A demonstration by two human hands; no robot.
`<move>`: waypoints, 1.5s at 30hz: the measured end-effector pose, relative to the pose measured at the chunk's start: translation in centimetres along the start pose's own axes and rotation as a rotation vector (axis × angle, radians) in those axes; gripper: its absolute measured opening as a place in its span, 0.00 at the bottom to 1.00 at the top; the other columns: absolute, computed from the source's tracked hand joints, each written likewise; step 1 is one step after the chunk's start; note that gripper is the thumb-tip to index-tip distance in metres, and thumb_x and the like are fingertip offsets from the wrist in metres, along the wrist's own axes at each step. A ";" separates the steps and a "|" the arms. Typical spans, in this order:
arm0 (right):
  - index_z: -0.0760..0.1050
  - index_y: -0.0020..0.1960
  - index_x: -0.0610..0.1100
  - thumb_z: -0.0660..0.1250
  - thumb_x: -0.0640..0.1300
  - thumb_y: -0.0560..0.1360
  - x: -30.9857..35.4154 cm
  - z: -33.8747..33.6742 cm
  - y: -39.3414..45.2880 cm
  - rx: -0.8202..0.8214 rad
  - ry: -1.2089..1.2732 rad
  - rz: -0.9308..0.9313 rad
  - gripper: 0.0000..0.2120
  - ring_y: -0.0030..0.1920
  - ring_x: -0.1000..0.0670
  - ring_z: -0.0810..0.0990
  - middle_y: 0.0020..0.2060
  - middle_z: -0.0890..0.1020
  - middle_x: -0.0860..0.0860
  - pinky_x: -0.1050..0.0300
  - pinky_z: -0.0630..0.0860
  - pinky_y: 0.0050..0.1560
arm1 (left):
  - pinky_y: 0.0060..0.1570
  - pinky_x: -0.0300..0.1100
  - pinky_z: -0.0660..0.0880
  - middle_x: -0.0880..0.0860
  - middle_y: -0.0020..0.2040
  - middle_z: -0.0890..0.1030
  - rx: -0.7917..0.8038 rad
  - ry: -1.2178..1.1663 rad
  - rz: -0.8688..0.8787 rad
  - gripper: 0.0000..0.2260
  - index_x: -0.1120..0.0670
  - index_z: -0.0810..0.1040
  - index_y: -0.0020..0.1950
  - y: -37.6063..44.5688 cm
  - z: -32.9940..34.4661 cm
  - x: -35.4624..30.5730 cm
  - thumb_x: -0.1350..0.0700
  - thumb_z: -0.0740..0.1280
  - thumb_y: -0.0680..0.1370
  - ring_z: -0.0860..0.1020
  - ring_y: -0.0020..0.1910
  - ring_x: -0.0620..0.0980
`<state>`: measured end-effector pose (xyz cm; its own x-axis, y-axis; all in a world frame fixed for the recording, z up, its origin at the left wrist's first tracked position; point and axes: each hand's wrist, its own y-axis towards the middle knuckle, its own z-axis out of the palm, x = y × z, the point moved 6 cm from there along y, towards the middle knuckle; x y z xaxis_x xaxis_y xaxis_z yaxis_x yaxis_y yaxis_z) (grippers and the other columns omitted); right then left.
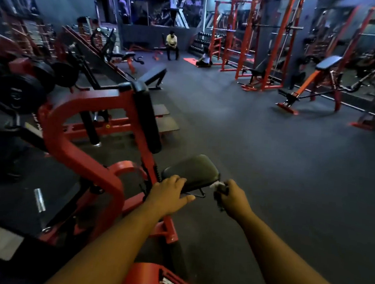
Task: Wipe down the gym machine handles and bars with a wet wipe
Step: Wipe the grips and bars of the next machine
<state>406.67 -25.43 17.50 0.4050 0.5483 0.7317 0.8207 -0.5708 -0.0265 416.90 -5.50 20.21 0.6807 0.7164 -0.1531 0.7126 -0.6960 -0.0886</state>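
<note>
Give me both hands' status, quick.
Left hand: open, fingers resting on the black seat pad.
Right hand: closed around a crumpled wet wipe.

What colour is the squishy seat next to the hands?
The seat pad is black, on a red machine frame. It shows best in the head view.

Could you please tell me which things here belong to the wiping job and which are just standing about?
Part of the job:
wipe, bunched in the right hand
left hand, resting on the seat pad
red machine frame

Just standing about:
weight plates
flat bench
power racks
incline bench
</note>
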 end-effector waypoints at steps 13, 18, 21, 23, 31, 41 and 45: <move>0.73 0.46 0.48 0.66 0.49 0.82 -12.6 -16.8 9.3 -0.156 -0.372 0.012 0.08 0.32 0.50 0.73 0.35 0.75 0.50 0.56 0.66 0.30 | 0.73 0.60 0.65 0.54 0.83 0.58 0.101 0.045 0.182 0.38 0.50 0.55 0.83 17.5 2.9 -20.9 0.29 0.54 0.81 0.61 0.79 0.58; 0.76 0.49 0.47 0.65 0.50 0.82 -17.2 -21.4 16.2 -0.181 -0.402 0.057 0.08 0.33 0.51 0.75 0.36 0.77 0.51 0.57 0.67 0.30 | 0.74 0.60 0.64 0.54 0.83 0.57 0.115 0.007 0.214 0.37 0.50 0.55 0.84 26.6 4.0 -25.4 0.30 0.55 0.81 0.61 0.79 0.58; 0.77 0.48 0.47 0.66 0.50 0.82 -19.2 -23.7 20.4 -0.174 -0.400 0.083 0.08 0.34 0.51 0.76 0.37 0.78 0.51 0.54 0.73 0.32 | 0.74 0.61 0.63 0.54 0.83 0.58 0.151 -0.011 0.225 0.38 0.50 0.55 0.84 31.7 4.3 -27.1 0.29 0.54 0.81 0.61 0.79 0.58; 0.77 0.48 0.48 0.66 0.51 0.81 -20.3 -25.1 23.4 -0.172 -0.403 0.087 0.08 0.34 0.50 0.77 0.37 0.80 0.50 0.53 0.75 0.34 | 0.74 0.61 0.64 0.55 0.83 0.58 0.146 -0.002 0.227 0.38 0.50 0.55 0.83 35.2 3.8 -28.1 0.29 0.54 0.80 0.61 0.79 0.58; 0.77 0.47 0.47 0.63 0.48 0.82 -23.5 -28.4 36.5 -0.123 -0.444 0.051 0.08 0.34 0.48 0.77 0.36 0.79 0.49 0.53 0.72 0.31 | 0.72 0.62 0.66 0.54 0.82 0.60 0.145 0.009 0.194 0.38 0.50 0.56 0.83 47.2 2.7 -30.9 0.29 0.55 0.80 0.63 0.79 0.58; 0.79 0.52 0.49 0.64 0.48 0.82 -26.2 -27.1 56.4 0.095 -0.484 -0.157 0.05 0.38 0.50 0.78 0.41 0.81 0.51 0.55 0.76 0.35 | 0.74 0.61 0.65 0.55 0.81 0.60 0.173 -0.002 -0.079 0.38 0.50 0.56 0.84 62.2 4.3 -29.0 0.30 0.56 0.81 0.63 0.78 0.58; 0.79 0.53 0.51 0.64 0.49 0.81 -25.3 -25.6 63.2 0.190 -0.501 -0.236 0.06 0.39 0.50 0.79 0.42 0.82 0.52 0.53 0.80 0.38 | 0.73 0.60 0.66 0.55 0.81 0.61 0.183 -0.019 -0.188 0.38 0.50 0.56 0.83 66.1 4.5 -27.3 0.29 0.56 0.80 0.64 0.78 0.57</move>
<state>437.94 -91.00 14.80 0.3052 0.8958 0.3230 0.9511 -0.3035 -0.0571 444.66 -71.31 14.07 0.5345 0.8342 -0.1357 0.7826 -0.5491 -0.2933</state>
